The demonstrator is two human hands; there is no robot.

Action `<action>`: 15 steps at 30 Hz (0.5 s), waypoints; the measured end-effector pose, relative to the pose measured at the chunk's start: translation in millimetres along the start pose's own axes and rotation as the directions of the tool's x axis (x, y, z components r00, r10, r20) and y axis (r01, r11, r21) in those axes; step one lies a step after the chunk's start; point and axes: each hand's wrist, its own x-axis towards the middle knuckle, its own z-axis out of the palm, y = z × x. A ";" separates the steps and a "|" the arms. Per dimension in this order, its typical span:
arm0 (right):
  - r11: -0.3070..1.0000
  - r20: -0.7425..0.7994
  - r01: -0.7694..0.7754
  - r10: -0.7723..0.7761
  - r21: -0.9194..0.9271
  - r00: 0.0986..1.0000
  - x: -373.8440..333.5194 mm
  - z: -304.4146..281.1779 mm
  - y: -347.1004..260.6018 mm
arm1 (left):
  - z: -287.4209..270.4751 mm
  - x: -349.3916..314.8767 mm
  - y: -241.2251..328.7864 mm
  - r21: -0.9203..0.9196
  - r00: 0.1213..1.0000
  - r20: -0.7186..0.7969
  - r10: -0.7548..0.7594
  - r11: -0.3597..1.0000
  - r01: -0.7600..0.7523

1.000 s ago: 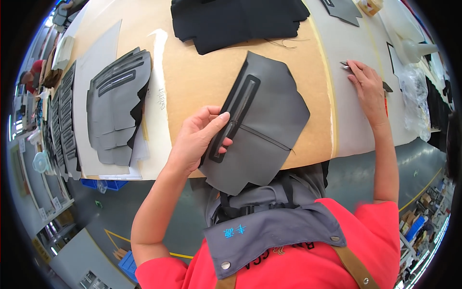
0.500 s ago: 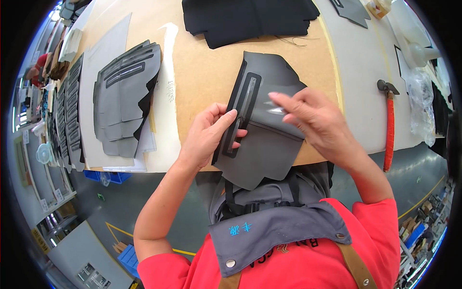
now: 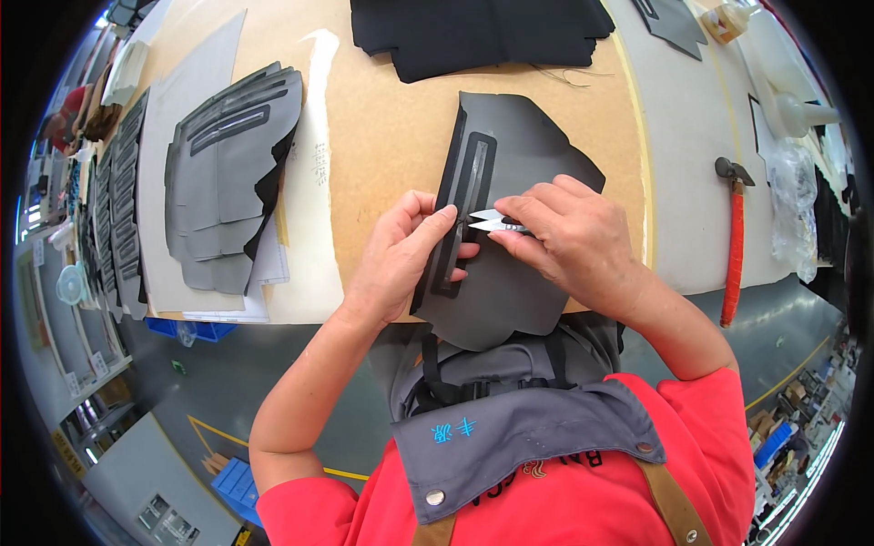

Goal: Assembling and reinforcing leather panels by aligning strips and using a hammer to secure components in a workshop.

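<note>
A dark grey sheet-material panel with a long zipper slot framed in black lies tilted over the table's near edge. My left hand grips its left edge, thumb on top beside the slot and fingertips showing through the slot. In my right hand is a small pair of thread snips, blades parted and their tips at the slot's edge close to my left thumb. The snips' handle is mostly hidden by my fingers.
A stack of similar grey panels lies on the left, with more panels beyond. Black fabric pieces lie at the far side. To the right are a red-handled hammer, a clear plastic bag and a bottle.
My right hand has moved left and down, bringing the snips, blurred before, to the zipper slot. The panel has flattened somewhat; my left hand keeps its hold.
</note>
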 end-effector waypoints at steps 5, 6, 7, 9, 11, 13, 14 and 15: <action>0.989 0.024 0.077 -0.074 -0.125 0.997 4.8 -6.7 -5.9 | 0.4 0.3 -0.7 -0.002 1.000 0.013 0.018 1.000 -0.018; 0.989 0.026 0.076 -0.073 -0.127 0.997 5.8 -7.6 -7.2 | 0.6 0.3 -0.9 -0.010 1.000 0.016 0.025 1.000 -0.025; 0.988 0.035 0.091 -0.087 -0.128 0.996 6.9 -7.8 -8.2 | 1.0 0.2 -0.7 -0.011 1.000 0.016 0.025 1.000 -0.025; 0.986 0.045 0.106 -0.101 -0.130 0.994 8.0 -8.6 -9.4 | 1.9 0.1 -0.2 0.001 1.000 0.016 0.020 1.000 -0.020; 0.981 0.095 0.124 -0.110 -0.151 0.989 8.5 -10.4 -10.6 | 1.3 0.9 -2.0 0.008 0.999 0.025 0.024 1.000 -0.025; 0.975 0.129 0.135 -0.114 -0.174 0.985 10.4 -12.7 -12.1 | 0.8 1.0 -3.4 0.013 0.999 0.031 0.028 1.000 -0.028; 0.970 0.161 0.148 -0.117 -0.195 0.980 11.4 -12.8 -12.7 | 0.4 0.7 -4.1 0.009 0.999 0.028 0.032 0.999 -0.032; 0.970 0.162 0.149 -0.119 -0.194 0.980 12.7 -12.0 -13.4 | -0.1 0.3 -4.7 0.004 0.999 0.026 0.035 0.999 -0.035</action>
